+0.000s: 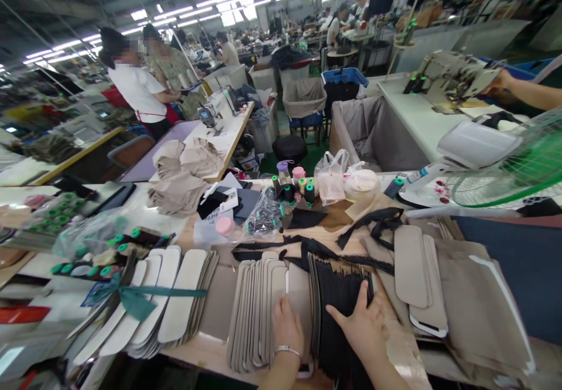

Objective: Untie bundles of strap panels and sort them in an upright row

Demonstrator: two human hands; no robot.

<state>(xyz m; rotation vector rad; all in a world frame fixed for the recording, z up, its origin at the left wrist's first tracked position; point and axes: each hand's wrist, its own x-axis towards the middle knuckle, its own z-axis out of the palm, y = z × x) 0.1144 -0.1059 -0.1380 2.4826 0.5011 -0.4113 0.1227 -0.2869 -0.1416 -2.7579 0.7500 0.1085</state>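
My left hand (pixel 287 328), with a bracelet at the wrist, has its fingers bent at the left edge of a beige panel (pixel 300 290). To its left stands a tightly packed row of similar rounded beige panels (pixel 250 314). My right hand (pixel 366 325) is open, thumb and index finger spread wide, over a dense stack of black pieces (pixel 331 302). Its palm side and the lower part of the black stack are partly hidden. Black fabric strips (pixel 302 248) lie behind both stacks.
At left lie pale panels (pixel 182 296) with a teal tie (pixel 138 302). More beige panels (pixel 413 267) rest on fabric at right. Thread spools (pixel 309 194), plastic bags (pixel 331 176) and a green fan (pixel 513 161) line the back. A co-worker's arm (pixel 531 91) reaches a sewing machine (pixel 461 77).
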